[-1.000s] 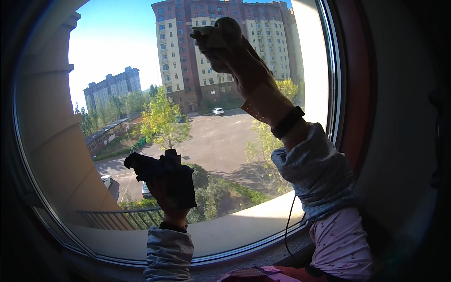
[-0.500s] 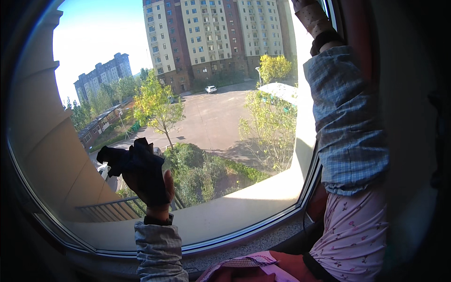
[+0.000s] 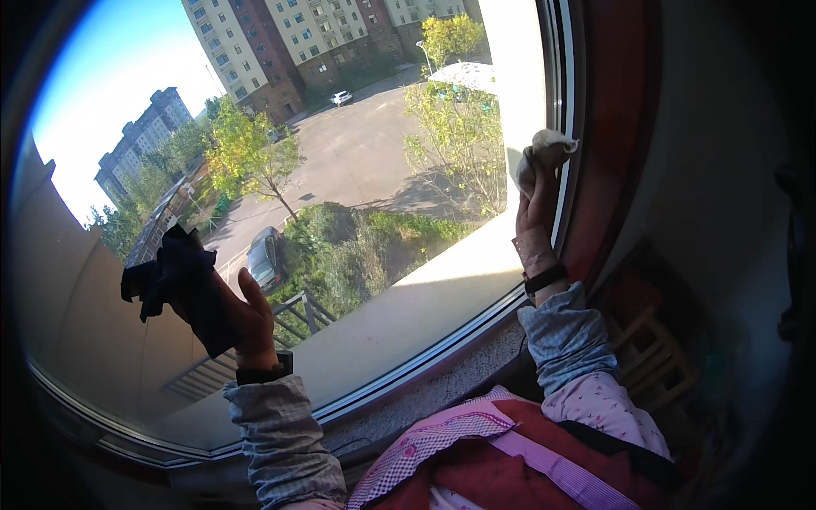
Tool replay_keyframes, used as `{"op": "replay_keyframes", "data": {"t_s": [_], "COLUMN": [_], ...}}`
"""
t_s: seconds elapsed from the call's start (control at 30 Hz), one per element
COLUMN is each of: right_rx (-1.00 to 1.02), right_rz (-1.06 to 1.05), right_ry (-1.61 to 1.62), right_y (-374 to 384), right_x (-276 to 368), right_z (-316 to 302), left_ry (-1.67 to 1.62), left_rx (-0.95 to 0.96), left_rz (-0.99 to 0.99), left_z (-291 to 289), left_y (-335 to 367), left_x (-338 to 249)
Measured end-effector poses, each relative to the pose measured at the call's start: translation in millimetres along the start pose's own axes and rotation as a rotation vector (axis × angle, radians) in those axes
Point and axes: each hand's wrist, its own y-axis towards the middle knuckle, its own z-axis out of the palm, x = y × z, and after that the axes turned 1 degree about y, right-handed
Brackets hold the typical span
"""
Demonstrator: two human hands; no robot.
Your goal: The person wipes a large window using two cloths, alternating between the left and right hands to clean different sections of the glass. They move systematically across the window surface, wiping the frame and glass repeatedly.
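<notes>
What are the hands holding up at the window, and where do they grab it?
The left hand grips a dark cloth by its lower part, the rest bunched above. The right hand holds a crumpled white cloth at its fingertips, against the window frame.

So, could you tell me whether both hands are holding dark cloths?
No, only the left hand holds a dark cloth; the right hand holds a pale cloth.

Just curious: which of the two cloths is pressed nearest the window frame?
The pale cloth in the right hand, beside the frame; the dark cloth sits mid-pane.
</notes>
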Motion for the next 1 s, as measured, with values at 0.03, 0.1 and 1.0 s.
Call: {"op": "replay_keyframes", "data": {"t_s": [0.03, 0.1, 1.0], "right_rx": [-0.153, -0.191, -0.362], "right_rz": [0.111, -0.002, 0.031], "right_ry": [0.066, -0.312, -0.585], "right_y": [-28.6, -55.9, -127.0], "right_x": [-21.1, -47.1, -125.0], "right_z": [-29.0, -65.3, -182.3], "left_ry": [-0.057, -0.184, 0.0], "left_rx": [-0.035, -0.027, -0.157], "left_rz": [0.017, -0.036, 0.127], "left_z": [2.1, 5.6, -18.2], "left_y": [-0.3, -1.0, 21.0], "left_x": [-0.4, -1.4, 5.4]}}
